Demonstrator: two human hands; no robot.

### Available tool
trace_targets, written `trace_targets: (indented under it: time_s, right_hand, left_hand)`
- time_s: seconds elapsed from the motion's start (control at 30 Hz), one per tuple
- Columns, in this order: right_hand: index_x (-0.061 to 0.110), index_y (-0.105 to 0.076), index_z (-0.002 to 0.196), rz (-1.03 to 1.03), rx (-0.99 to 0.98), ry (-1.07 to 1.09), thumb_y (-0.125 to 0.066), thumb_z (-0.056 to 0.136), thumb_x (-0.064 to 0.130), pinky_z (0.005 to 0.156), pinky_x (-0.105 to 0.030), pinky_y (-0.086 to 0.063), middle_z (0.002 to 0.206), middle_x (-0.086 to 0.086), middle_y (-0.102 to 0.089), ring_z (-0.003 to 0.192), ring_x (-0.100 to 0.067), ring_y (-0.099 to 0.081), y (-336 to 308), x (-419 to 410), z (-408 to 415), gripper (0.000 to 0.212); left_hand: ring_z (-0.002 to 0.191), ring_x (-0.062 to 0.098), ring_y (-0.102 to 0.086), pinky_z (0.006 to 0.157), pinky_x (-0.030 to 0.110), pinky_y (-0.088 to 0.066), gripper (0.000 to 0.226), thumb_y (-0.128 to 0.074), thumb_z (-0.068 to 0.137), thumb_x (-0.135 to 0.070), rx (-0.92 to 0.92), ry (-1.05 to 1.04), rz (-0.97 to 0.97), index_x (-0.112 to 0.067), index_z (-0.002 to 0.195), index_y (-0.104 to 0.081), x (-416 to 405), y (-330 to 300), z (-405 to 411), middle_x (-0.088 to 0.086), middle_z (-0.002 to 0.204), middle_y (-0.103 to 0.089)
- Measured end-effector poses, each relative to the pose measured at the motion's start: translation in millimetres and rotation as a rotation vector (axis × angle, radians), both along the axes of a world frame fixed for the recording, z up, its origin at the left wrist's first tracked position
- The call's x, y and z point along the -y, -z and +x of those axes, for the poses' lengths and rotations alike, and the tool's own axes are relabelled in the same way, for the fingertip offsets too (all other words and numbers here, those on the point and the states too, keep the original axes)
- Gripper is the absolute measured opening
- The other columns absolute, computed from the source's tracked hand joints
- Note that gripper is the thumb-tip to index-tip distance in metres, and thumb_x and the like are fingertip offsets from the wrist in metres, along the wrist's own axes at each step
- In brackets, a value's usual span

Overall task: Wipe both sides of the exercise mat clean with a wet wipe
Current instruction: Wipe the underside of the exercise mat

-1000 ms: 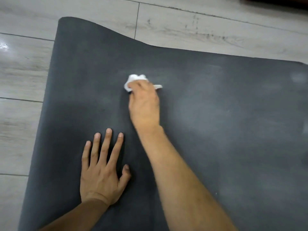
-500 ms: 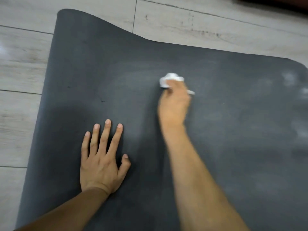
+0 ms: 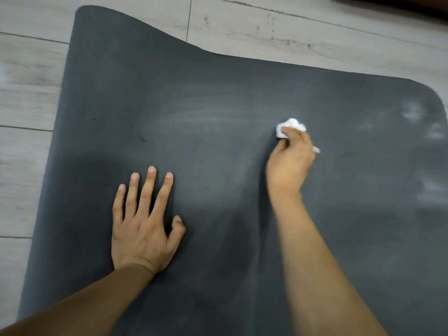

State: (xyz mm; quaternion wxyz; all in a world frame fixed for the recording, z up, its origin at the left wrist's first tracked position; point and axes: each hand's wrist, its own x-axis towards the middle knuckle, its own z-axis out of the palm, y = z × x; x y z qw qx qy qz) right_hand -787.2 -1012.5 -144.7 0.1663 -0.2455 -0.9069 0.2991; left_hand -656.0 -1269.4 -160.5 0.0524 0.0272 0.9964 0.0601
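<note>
Right now the mat (image 3: 218,105) lies flat on the floor (image 3: 315,27), dark side up, its long axis running off to the person's right and out of view. The right hand (image 3: 289,163) has its fingers curled tight around a balled white wipe (image 3: 291,126) and presses it onto the mat, roughly midway between the far and near edges. The left hand (image 3: 143,221) lies flat with fingers spread straight, palm down near the mat's left end — pinning it, by the look of it.

What matters for the coming stroke is direction: pale smudges (image 3: 417,112) sit toward the far right corner, beyond the wipe and on the right hand's side. So that hand is plainly the nearer one, and I'd judge the sweep should carry on rightward along the mat's length. Only this face is being wiped; the underside isn't yet turned up.
</note>
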Motion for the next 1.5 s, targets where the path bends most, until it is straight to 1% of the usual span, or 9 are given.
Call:
trace_targets:
  time_s: [0.17,0.27,0.47,0.57,0.8,0.93,1.07,1.27,1.5]
  right_hand:
    - [0.002,-0.072,0.093,-0.077,-0.117,-0.639,-0.061,0.077,-0.010,0.101,-0.028,-0.041,0.105,-0.012,-0.067,0.114,-0.028,-0.056,3,164,17,0.022]
    - [0.004,-0.072,0.099,-0.006,-0.096,-0.857,-0.057,0.080,-0.001,0.100,-0.036,-0.045,0.113,-0.010,-0.068,0.118,-0.028,-0.058,8,158,19,0.025]
    - [0.009,-0.075,0.099,0.063,-0.103,-0.267,-0.050,0.081,0.002,0.103,-0.039,-0.045,0.111,-0.009,-0.071,0.104,-0.026,-0.067,12,-23,31,0.031]
    - [0.013,-0.074,0.097,-0.018,-0.015,0.022,-0.051,0.081,0.003,0.100,-0.025,-0.042,0.108,-0.006,-0.070,0.102,-0.026,-0.066,9,-17,33,0.030]
    - [0.013,-0.072,0.099,-0.065,0.163,-0.898,-0.057,0.088,0.007,0.091,-0.032,-0.042,0.114,-0.007,-0.066,0.110,-0.024,-0.056,-10,177,37,0.019]
    - [0.013,-0.073,0.096,0.174,-0.123,-0.623,-0.065,0.078,0.002,0.087,-0.032,-0.045,0.109,-0.008,-0.069,0.096,-0.030,-0.062,13,67,42,0.022]
    - [0.015,-0.071,0.104,0.288,-0.099,-0.315,-0.056,0.085,0.004,0.078,-0.039,-0.051,0.107,-0.009,-0.067,0.088,-0.035,-0.060,18,-54,60,0.027]
    - [0.016,-0.071,0.107,0.167,-0.190,-0.305,-0.048,0.085,0.010,0.080,-0.033,-0.044,0.105,-0.005,-0.065,0.090,-0.030,-0.056,27,-57,57,0.032]
    - [0.015,-0.069,0.108,0.167,-0.201,-0.341,-0.047,0.084,0.004,0.084,-0.029,-0.043,0.107,-0.005,-0.066,0.096,-0.030,-0.056,22,-56,63,0.034]
  left_hand:
    - [0.157,0.036,-0.018,0.126,0.058,-0.016,0.077,-0.034,0.092,-0.051,-0.026,0.017,-0.016,-0.015,0.159,-0.035,2,5,1,0.013,0.169,-0.025]
    - [0.157,0.036,-0.019,0.126,0.057,-0.015,0.076,-0.035,0.091,-0.050,-0.046,0.009,-0.005,-0.014,0.158,-0.037,2,5,2,0.013,0.169,-0.025]
    - [0.157,0.036,-0.018,0.127,0.055,-0.013,0.078,-0.035,0.090,-0.048,-0.050,-0.008,-0.001,-0.024,0.163,-0.027,-1,2,1,0.008,0.170,-0.022]
    - [0.157,0.035,-0.019,0.127,0.054,-0.012,0.077,-0.035,0.091,-0.048,-0.065,-0.015,0.004,-0.024,0.163,-0.027,-2,2,1,0.008,0.170,-0.023]
    - [0.157,0.036,-0.018,0.126,0.057,-0.016,0.080,-0.030,0.093,-0.054,-0.058,0.022,-0.019,-0.007,0.158,-0.034,4,7,2,0.018,0.166,-0.030]
    - [0.156,0.034,-0.021,0.127,0.053,-0.014,0.074,-0.034,0.091,-0.047,-0.082,-0.011,0.043,-0.021,0.160,-0.034,0,2,2,0.009,0.169,-0.027]
    - [0.155,0.034,-0.025,0.127,0.052,-0.016,0.072,-0.034,0.092,-0.047,-0.113,-0.008,0.044,-0.023,0.160,-0.036,0,4,3,0.009,0.167,-0.030]
    - [0.152,0.037,-0.028,0.127,0.051,-0.017,0.069,-0.032,0.095,-0.046,-0.083,-0.022,0.015,-0.018,0.158,-0.039,-6,-3,7,0.015,0.164,-0.035]
    - [0.159,0.030,-0.015,0.127,0.051,-0.017,0.072,-0.033,0.098,-0.044,0.025,0.027,-0.051,-0.017,0.164,-0.022,22,-16,158,0.009,0.171,-0.017]
